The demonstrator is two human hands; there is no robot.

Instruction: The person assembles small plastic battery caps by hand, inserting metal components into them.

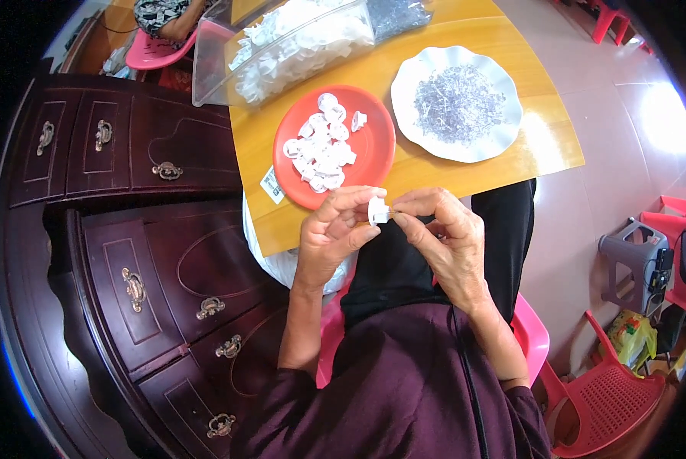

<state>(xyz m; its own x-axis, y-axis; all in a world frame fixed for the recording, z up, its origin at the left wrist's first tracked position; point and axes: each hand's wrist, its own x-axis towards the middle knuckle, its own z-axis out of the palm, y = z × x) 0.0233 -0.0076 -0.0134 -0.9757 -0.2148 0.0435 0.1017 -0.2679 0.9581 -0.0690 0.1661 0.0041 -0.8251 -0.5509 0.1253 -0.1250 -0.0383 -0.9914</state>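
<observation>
Wears a dark purple top point(404, 367) at the bottom middle of the frame, with sleeves point(278, 405) of the same colour. Has a thin black cord point(473, 382) down the front. Wears black pants point(503, 226). Has a bare left hand point(329, 239) and a bare right hand point(455, 246).
</observation>
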